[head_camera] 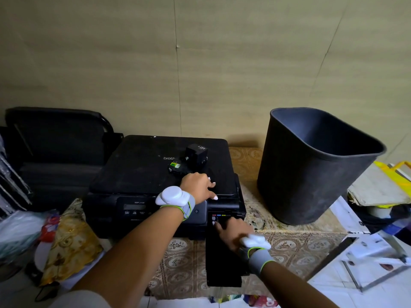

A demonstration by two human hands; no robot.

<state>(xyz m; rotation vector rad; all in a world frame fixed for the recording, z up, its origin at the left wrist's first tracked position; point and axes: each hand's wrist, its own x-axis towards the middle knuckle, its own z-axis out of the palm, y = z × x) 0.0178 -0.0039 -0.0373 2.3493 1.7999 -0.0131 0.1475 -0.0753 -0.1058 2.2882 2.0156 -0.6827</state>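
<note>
A black printer [144, 170] sits on a table with a patterned cloth [184, 263]. My left hand [198, 187] rests with spread fingers on the front right corner of its lid. The ink bay [222, 216] at the printer's front right shows a row of coloured tabs, and its door [222, 265] hangs open toward me. My right hand [233, 232], slightly blurred, reaches over the door with a fingertip touching the left end of the bay. On the lid lie a black block-shaped part [196, 153] and a flat cartridge with a green label [175, 166].
A tall black bin [311, 174] stands on the table right of the printer. Papers and a yellow item [378, 187] pile up at the far right, with clear plastic sheets [373, 261] below. A black chair [55, 134] and a yellow patterned bundle [69, 243] are at the left.
</note>
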